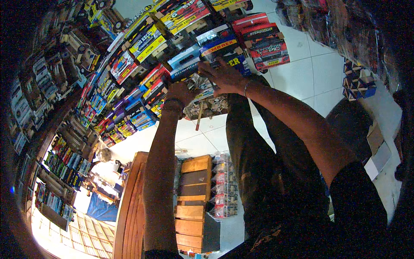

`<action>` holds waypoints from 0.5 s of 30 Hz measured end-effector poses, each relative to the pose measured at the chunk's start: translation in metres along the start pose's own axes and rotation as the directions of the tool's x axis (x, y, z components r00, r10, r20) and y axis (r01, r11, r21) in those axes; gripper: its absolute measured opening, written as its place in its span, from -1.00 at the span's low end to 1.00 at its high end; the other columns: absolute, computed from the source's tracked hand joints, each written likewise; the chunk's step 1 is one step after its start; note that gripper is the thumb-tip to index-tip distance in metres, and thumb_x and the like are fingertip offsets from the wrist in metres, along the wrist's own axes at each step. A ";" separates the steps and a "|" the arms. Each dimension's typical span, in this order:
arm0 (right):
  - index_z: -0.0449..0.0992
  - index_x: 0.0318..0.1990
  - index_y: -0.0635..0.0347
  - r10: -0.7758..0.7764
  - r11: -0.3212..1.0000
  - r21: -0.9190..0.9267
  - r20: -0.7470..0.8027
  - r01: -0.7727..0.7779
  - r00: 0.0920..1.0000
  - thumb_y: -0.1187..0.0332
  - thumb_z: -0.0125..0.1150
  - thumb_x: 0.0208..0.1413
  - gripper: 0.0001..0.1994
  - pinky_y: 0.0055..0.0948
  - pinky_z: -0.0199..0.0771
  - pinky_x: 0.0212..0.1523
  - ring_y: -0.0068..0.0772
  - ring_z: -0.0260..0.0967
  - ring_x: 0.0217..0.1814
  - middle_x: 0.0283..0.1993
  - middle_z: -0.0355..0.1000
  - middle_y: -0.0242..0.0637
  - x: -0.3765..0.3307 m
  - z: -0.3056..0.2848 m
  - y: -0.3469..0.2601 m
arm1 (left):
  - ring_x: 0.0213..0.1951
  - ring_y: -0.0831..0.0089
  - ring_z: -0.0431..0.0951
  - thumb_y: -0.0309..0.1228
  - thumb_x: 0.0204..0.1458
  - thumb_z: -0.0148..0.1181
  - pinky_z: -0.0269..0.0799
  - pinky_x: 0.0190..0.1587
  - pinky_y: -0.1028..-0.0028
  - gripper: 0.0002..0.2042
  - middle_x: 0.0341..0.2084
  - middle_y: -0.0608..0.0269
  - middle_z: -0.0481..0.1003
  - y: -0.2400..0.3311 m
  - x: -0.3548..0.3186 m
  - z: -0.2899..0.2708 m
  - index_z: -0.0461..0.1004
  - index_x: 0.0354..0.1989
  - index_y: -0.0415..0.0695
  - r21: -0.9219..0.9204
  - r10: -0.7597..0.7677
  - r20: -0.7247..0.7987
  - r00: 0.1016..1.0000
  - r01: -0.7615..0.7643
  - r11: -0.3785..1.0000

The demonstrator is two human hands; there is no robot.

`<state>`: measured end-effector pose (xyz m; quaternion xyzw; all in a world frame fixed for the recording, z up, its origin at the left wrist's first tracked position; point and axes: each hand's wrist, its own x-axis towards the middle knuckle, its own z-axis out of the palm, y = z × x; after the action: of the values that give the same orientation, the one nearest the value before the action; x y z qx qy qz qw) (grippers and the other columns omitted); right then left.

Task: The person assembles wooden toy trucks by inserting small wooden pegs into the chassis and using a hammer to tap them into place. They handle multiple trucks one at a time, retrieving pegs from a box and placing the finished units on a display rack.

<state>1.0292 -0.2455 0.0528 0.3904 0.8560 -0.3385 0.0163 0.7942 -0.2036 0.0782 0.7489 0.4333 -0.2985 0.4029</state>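
Observation:
My left hand (180,93) is bent beside a shiny clear-and-grey item (199,83), its fingers closed and partly hidden. What they hold cannot be made out. My right hand (226,78) reaches in from the other side, fingers spread and thumb apart, over the same item and close to a blue toy truck (217,44). Below both hands lies a container of small wooden-looking pieces (211,107). A thin stick with a reddish end (198,118) juts out from it toward me.
Rows of colourful toy trucks (148,43) spread across the tiled floor (293,82). A red-and-black toy truck (266,45) stands at their right end. Plastic-wrapped goods (345,30) are at far right, near a blue box (359,81). A wooden bench (189,220) is nearby.

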 end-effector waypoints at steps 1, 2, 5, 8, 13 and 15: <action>0.11 0.45 0.20 -0.001 1.000 -0.019 0.003 0.001 1.000 -0.23 0.44 -0.27 0.13 0.22 -0.16 0.48 -0.26 -0.22 0.62 0.59 -0.20 -0.16 0.001 0.001 0.001 | -0.08 -0.09 0.59 0.18 0.12 0.13 0.49 0.03 0.05 -0.42 -0.14 -0.10 0.60 0.000 0.001 -0.001 0.52 0.06 -0.08 0.089 0.090 -0.146 0.985 -0.077 0.993; 0.10 0.45 0.20 -0.007 1.000 -0.029 0.000 0.007 1.000 -0.23 0.44 -0.27 0.14 0.22 -0.16 0.48 -0.25 -0.21 0.62 0.59 -0.19 -0.17 0.002 0.002 0.001 | -0.09 -0.09 0.60 0.17 0.11 0.14 0.50 0.02 0.06 -0.42 -0.14 -0.11 0.60 0.001 0.001 -0.002 0.52 0.06 -0.09 0.186 0.190 -0.278 0.942 -0.141 0.972; 0.09 0.46 0.18 0.000 1.000 -0.031 -0.049 -0.002 0.999 -0.25 0.43 -0.27 0.15 0.22 -0.16 0.47 -0.24 -0.20 0.62 0.59 -0.17 -0.17 0.002 0.007 0.003 | -0.11 -0.11 0.61 0.15 0.09 0.18 0.51 0.00 0.08 -0.40 -0.14 -0.14 0.60 0.005 0.002 -0.007 0.50 0.08 -0.11 -0.047 -0.065 -0.156 0.986 0.058 0.997; 0.09 0.46 0.16 0.013 1.000 -0.016 -0.054 -0.014 0.998 -0.25 0.43 -0.27 0.14 0.21 -0.15 0.47 -0.24 -0.21 0.62 0.59 -0.18 -0.18 0.001 0.010 0.002 | -0.12 -0.10 0.62 0.23 0.02 0.20 0.52 -0.02 0.08 -0.33 -0.16 -0.17 0.60 0.011 0.001 -0.010 0.53 0.05 -0.14 -0.149 -0.193 -0.036 0.980 0.186 0.971; 0.09 0.46 0.15 0.047 0.998 0.041 -0.020 -0.046 0.999 -0.22 0.45 -0.28 0.14 0.18 -0.12 0.47 -0.25 -0.21 0.62 0.60 -0.20 -0.20 -0.001 0.006 -0.001 | -0.15 -0.09 0.63 0.35 -0.02 0.12 0.52 -0.02 0.05 -0.28 -0.21 -0.15 0.62 0.020 -0.001 -0.007 0.59 -0.04 -0.10 -0.178 -0.250 -0.043 0.967 0.238 0.955; 0.09 0.46 0.17 0.052 0.997 0.053 -0.002 -0.052 0.999 -0.19 0.47 -0.28 0.14 0.17 -0.11 0.47 -0.26 -0.20 0.61 0.60 -0.19 -0.20 -0.001 0.003 -0.001 | -0.16 -0.09 0.63 0.35 -0.01 0.11 0.52 -0.02 0.05 -0.30 -0.22 -0.14 0.62 0.021 0.001 -0.004 0.60 -0.05 -0.09 -0.141 -0.292 -0.053 0.955 0.282 0.949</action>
<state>1.0282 -0.2488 0.0513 0.4135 0.8364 -0.3596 0.0132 0.8134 -0.2064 0.0866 0.6601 0.5707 -0.2971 0.3876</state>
